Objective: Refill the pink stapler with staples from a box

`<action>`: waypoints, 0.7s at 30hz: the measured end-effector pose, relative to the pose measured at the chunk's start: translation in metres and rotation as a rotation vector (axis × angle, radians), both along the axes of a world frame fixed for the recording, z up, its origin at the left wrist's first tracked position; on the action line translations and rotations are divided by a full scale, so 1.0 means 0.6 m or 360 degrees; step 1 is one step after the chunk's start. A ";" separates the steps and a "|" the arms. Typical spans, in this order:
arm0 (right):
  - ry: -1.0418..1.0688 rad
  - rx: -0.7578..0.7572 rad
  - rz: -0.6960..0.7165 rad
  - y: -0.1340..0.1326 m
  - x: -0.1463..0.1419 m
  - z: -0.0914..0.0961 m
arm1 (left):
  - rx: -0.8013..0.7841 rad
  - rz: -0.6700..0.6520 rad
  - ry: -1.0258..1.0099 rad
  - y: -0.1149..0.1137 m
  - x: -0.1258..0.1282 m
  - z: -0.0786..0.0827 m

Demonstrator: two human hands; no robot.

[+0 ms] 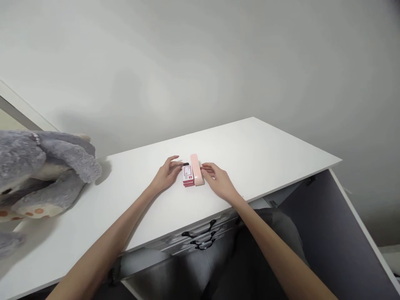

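Observation:
A pale pink stapler (pixel 196 169) lies on the white desk (pixel 265 154), and right beside it on its left sits a small red and white box (pixel 187 175). My left hand (pixel 167 174) rests on the desk with its fingertips against the box's left side, fingers curved and apart. On the other side, my right hand (pixel 218 180) lies flat, its fingertips touching the stapler's right side. Neither hand has lifted anything.
A large grey plush toy (pixel 40 171) lies on the desk's left end. Under the desk front are drawers with black handles (pixel 200 237). A dark open cabinet door (pixel 331 233) hangs at the right. A plain white wall stands behind.

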State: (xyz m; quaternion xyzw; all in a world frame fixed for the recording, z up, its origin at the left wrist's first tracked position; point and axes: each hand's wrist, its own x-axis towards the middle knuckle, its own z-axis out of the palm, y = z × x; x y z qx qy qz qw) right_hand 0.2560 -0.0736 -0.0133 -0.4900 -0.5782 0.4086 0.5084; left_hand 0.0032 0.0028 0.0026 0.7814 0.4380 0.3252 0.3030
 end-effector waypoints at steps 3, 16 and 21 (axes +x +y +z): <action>-0.0011 -0.0017 -0.0005 -0.001 0.001 -0.001 | -0.0050 0.0021 -0.0135 -0.003 -0.003 0.004; -0.0125 0.0064 0.0038 -0.013 -0.004 0.002 | -0.0068 0.0133 -0.0136 -0.020 0.001 0.009; -0.0171 0.0015 0.0023 -0.018 -0.005 0.005 | -0.0092 0.0086 -0.0102 -0.021 0.003 0.006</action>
